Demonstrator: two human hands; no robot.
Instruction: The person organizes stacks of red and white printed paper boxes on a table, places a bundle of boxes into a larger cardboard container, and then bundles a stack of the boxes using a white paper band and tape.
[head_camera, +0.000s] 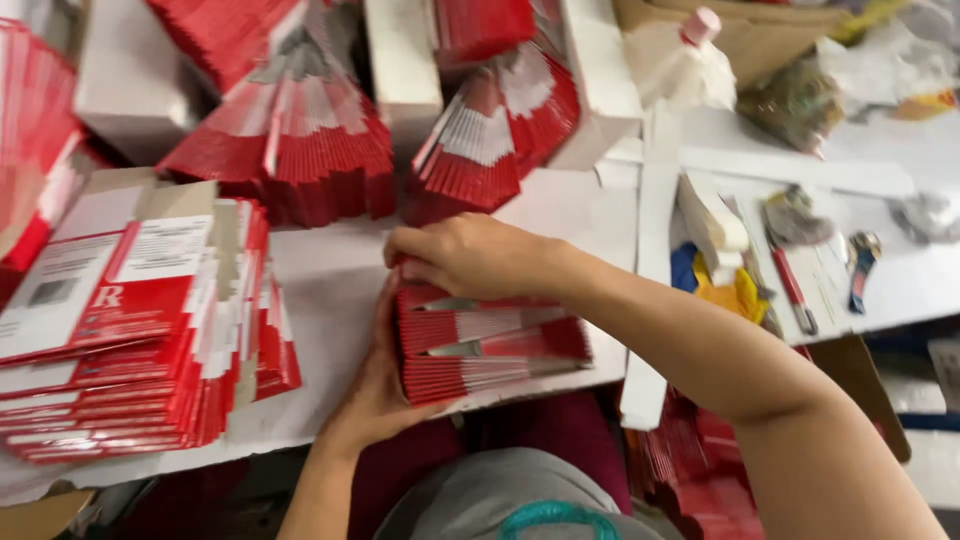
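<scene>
A thick bundle of flat red-and-white folded cartons (490, 350) stands on edge at the near edge of the white table (330, 290). My left hand (378, 385) presses against the bundle's left end from below. Reaching across from the right, my right hand (465, 255) lies over the bundle's top with fingers curled on its far left corner. Both hands squeeze the same bundle between them.
A tall fanned stack of the same flat cartons (130, 330) lies at the left. More fanned red cartons (290, 140) and white boxes (405, 65) fill the back. At the right are a bottle (685, 55), scissors (860, 265), a red pen (790, 285) and scraps.
</scene>
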